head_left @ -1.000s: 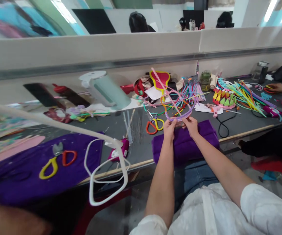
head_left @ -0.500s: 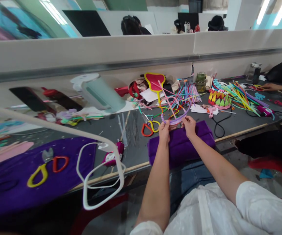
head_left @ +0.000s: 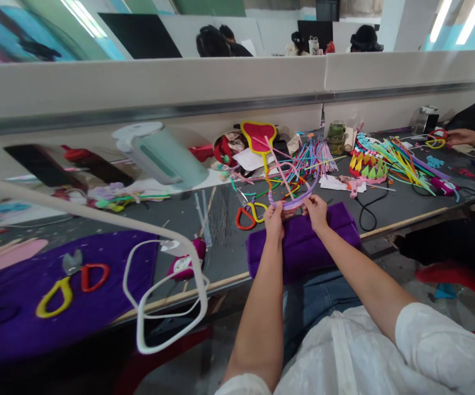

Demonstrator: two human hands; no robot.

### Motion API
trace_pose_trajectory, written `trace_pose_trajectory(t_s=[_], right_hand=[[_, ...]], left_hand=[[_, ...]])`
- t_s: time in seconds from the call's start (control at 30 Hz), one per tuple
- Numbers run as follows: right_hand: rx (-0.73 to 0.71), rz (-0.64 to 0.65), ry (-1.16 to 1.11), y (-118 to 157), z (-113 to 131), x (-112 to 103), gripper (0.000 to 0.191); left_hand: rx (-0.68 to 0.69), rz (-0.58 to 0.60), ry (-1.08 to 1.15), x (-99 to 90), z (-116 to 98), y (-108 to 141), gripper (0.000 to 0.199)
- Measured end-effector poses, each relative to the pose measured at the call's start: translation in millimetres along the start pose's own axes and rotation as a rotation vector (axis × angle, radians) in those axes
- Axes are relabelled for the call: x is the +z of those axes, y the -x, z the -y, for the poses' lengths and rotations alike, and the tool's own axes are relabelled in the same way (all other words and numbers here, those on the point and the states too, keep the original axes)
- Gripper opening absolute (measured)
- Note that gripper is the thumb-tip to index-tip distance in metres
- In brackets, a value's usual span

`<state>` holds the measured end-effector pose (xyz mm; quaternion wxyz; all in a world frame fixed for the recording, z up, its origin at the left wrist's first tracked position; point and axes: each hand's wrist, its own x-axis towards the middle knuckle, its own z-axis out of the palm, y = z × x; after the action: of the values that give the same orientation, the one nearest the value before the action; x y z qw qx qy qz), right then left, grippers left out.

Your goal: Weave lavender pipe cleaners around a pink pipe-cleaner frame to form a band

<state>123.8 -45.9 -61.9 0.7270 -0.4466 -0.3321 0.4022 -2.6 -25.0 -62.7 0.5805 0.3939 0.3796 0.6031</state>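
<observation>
A curved purple pipe-cleaner band (head_left: 297, 203), with pink pipe cleaners (head_left: 278, 167) rising from it, is held above the table edge. My left hand (head_left: 274, 220) pinches its left part, and my right hand (head_left: 316, 213) pinches the right part, fingers closed on both sides. Some fingertips are hidden behind the band. Under my wrists lies a folded purple cloth (head_left: 336, 227). Scissors with red and yellow handles (head_left: 245, 219) rest just left of my left hand. Beyond the band stands a red fan-shaped piece with a yellow rim (head_left: 258, 137).
Bundled pipe cleaners (head_left: 313, 153) and a pink glue gun (head_left: 353, 186) lie behind my hands. A white lamp-like frame (head_left: 202, 296) juts out at left, near a purple cloth with another pair of scissors (head_left: 72, 280). A co-worker's hand (head_left: 463, 137) is at far right.
The view has shifted slightly, moving the scene left. Both my hands keep their grip on the band. At far right, the co-worker's hand now holds red-and-yellow-handled scissors slightly raised.
</observation>
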Motion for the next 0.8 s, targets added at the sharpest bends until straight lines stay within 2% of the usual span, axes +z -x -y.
trace_pose_trajectory(t_s=[0.8], right_hand=[[-0.017,0.015,0.01,-0.5,-4.1,0.0,0.024]], left_hand=[[-0.002,-0.008,0.002,-0.1,-0.8,-0.3,0.046]])
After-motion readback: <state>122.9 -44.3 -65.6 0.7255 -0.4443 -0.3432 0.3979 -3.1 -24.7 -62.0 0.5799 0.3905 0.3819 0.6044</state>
